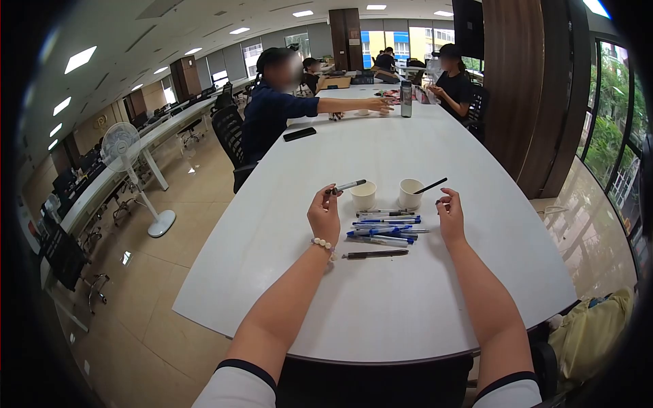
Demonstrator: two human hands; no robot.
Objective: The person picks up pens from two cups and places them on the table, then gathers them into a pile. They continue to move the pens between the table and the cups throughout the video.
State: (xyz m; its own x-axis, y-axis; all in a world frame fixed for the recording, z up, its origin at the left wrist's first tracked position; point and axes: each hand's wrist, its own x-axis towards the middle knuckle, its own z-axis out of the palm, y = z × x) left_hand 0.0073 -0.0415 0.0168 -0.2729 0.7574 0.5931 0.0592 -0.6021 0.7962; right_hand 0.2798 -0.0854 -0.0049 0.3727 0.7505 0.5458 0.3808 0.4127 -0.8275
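Fingers of left hand pinched on grey pen, held up left of and just behind pen pile. Right hand raised right of pen pile, fingertips drawn together; anything small between them, cannot tell. Left cup and right cup just behind pen pile, black pen slanting from right cup. Lone dark pen in front of pen pile. All on white table. Seated person far behind pen pile.
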